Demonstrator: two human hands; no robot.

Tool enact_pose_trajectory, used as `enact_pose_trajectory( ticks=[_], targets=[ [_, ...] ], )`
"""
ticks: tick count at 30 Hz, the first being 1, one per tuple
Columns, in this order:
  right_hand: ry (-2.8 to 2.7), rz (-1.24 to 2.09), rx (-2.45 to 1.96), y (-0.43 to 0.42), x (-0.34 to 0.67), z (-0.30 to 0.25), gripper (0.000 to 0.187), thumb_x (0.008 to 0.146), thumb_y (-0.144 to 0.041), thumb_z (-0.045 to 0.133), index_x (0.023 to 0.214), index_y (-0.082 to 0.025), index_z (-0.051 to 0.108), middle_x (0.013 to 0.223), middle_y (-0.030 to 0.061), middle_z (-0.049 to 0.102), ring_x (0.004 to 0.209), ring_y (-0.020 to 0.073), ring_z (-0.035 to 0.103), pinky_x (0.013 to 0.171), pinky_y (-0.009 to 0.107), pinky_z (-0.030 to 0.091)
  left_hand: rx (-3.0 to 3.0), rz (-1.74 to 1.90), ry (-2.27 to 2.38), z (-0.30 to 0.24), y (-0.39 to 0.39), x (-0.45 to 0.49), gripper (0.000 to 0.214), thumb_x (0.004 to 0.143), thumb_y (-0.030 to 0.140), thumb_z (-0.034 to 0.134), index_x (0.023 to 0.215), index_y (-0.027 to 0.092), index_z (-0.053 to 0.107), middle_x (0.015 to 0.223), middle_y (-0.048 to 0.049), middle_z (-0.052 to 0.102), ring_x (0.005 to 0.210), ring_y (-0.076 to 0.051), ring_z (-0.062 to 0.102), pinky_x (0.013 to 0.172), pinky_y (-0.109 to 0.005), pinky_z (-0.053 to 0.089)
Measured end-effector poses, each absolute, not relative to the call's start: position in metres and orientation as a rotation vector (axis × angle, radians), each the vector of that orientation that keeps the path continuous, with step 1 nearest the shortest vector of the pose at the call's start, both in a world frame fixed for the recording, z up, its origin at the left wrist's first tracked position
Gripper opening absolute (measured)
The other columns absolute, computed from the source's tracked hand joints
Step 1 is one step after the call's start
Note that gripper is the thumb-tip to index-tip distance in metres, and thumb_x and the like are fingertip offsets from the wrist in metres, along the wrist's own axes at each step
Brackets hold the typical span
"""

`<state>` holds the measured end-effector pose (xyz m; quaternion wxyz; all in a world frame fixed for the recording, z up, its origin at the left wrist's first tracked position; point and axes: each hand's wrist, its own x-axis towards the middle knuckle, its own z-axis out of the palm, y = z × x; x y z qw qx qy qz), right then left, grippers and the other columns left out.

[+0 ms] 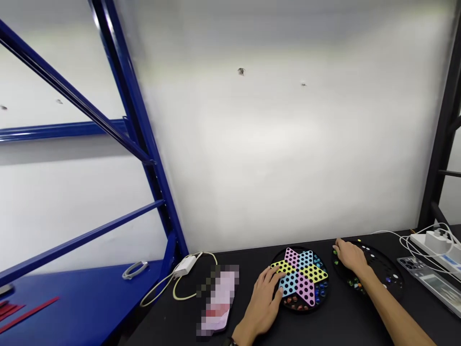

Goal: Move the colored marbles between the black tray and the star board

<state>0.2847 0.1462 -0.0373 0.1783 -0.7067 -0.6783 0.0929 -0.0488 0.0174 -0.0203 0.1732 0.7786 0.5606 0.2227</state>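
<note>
A round black Chinese checkers board [303, 276] with a star of pink, yellow and blue triangles lies on the black table. Coloured marbles sit in its rim trough. My left hand [264, 300] rests flat with spread fingers, its tips touching the board's left edge. My right hand [350, 257] reaches over a second round black tray [382, 269] to the right that holds scattered marbles. Its fingers are curled down onto the tray's left part. What they hold is hidden.
A blurred pink object [219, 300] lies left of the board. A white charger with a cable [185, 266] sits near the blue shelf frame [144, 158]. A power strip [437, 242] and a phone [428, 278] lie at the far right. A white wall stands behind.
</note>
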Motion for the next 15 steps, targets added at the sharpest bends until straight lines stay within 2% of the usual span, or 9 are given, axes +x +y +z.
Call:
enact_pose_trajectory(
  ticks=[5, 9, 11, 13, 15],
  targets=[
    [-1.789, 0.427, -1.937, 0.153, 0.287, -0.037, 0.014, 0.087, -0.025, 0.053, 0.08, -0.017, 0.062, 0.09, 0.0161, 0.069, 0.098, 0.0344, 0.065, 0.084, 0.044, 0.043, 2.21, 0.625, 1.585, -0.02, 0.017, -0.049, 0.039, 0.097, 0.038, 0.044, 0.135, 0.035, 0.052, 0.153, 0.0017, 0.042, 0.145, -0.027, 0.026, 0.12, -0.051, 0.026],
    [-1.553, 0.655, -1.803, 0.156, 0.3, -0.035, 0.022, 0.084, -0.031, 0.056, 0.065, -0.02, 0.054, 0.071, 0.0079, 0.062, 0.081, 0.0268, 0.064, 0.069, 0.034, 0.046, 2.232, 0.647, 1.585, -0.022, 0.018, -0.049, 0.04, 0.097, 0.039, 0.044, 0.136, 0.034, 0.053, 0.152, 0.001, 0.043, 0.144, -0.027, 0.028, 0.12, -0.051, 0.028],
    [-1.412, 0.788, -1.672, 0.155, 0.309, -0.031, 0.026, 0.086, -0.039, 0.051, 0.067, -0.021, 0.052, 0.063, 0.0021, 0.054, 0.066, 0.02, 0.059, 0.056, 0.027, 0.042, 2.236, 0.633, 1.587, -0.021, 0.019, -0.048, 0.039, 0.097, 0.039, 0.043, 0.135, 0.034, 0.053, 0.152, 0.0006, 0.043, 0.144, -0.027, 0.028, 0.119, -0.051, 0.029],
    [-1.266, 0.922, -1.509, 0.15, 0.317, -0.024, 0.028, 0.089, -0.045, 0.042, 0.074, -0.023, 0.051, 0.059, -0.0026, 0.045, 0.051, 0.014, 0.047, 0.044, 0.023, 0.034, 2.235, 0.617, 1.589, -0.02, 0.019, -0.047, 0.039, 0.097, 0.038, 0.043, 0.135, 0.034, 0.053, 0.152, 0.0003, 0.042, 0.144, -0.027, 0.028, 0.119, -0.052, 0.029],
    [-1.129, 1.057, -1.337, 0.142, 0.326, -0.017, 0.025, 0.089, -0.043, 0.037, 0.079, -0.023, 0.049, 0.058, -0.0046, 0.041, 0.044, 0.011, 0.038, 0.037, 0.02, 0.028, 2.233, 0.607, 1.59, -0.019, 0.02, -0.047, 0.039, 0.097, 0.037, 0.043, 0.135, 0.034, 0.053, 0.152, 0.0002, 0.042, 0.145, -0.027, 0.027, 0.119, -0.052, 0.028]
  ],
)
